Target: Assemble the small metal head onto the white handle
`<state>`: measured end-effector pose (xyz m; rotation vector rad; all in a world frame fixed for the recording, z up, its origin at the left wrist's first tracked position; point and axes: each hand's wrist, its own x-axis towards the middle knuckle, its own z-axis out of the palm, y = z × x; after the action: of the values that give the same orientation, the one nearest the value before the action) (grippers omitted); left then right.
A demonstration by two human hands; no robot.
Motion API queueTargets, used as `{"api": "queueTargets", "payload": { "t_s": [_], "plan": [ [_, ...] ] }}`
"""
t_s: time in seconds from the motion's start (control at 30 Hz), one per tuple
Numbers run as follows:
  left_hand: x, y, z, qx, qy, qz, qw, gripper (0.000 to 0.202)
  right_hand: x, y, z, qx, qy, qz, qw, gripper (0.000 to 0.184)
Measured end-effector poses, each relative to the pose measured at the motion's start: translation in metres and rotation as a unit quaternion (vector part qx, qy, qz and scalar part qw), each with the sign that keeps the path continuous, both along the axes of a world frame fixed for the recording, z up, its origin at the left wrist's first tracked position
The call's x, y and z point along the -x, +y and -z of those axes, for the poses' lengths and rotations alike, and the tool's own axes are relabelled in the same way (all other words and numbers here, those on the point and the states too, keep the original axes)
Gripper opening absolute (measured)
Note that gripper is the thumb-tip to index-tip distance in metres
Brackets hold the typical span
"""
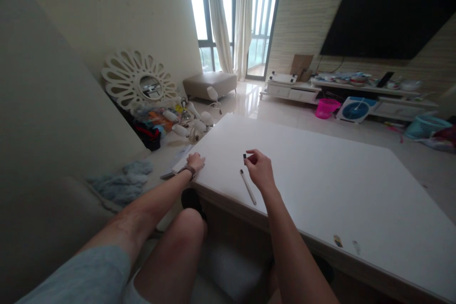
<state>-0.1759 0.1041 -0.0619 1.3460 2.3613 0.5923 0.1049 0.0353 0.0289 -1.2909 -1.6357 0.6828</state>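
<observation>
My right hand [260,168] is above the white table, its thumb and a finger pinching a small black piece [244,157] whose kind I cannot make out. Just below it, a slim pale pen-like stick [248,187] with a dark tip lies on the tabletop [313,175]. My left hand [195,161], with a dark band on its wrist, rests at the table's left edge. Its fingers lie on the surface, slightly bent, and nothing shows in them. A white flat item, perhaps paper or a pad [180,165], is beside that wrist.
Two small flat pieces, one yellow and dark [337,241] and one clear [356,247], lie near the table's front edge. Lamp parts with white shades [199,126] stand on the floor beyond the left edge. A pink basket [327,108] is by the TV cabinet.
</observation>
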Motion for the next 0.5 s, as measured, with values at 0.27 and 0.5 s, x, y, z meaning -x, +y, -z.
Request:
{"api": "queueTargets", "payload": {
  "t_s": [0.27, 0.5],
  "plan": [
    [-0.126, -0.007, -0.038, -0.003, -0.077, 0.256, 0.964, 0.021, -0.014, 0.01, -0.005, -0.013, 0.028, 0.075, 0.997, 0.023],
    [-0.217, -0.046, -0.002, 0.14, -0.135, 0.317, 0.928, 0.032, -0.038, 0.008, -0.006, -0.012, 0.092, 0.161, 0.982, 0.027]
  ]
}}
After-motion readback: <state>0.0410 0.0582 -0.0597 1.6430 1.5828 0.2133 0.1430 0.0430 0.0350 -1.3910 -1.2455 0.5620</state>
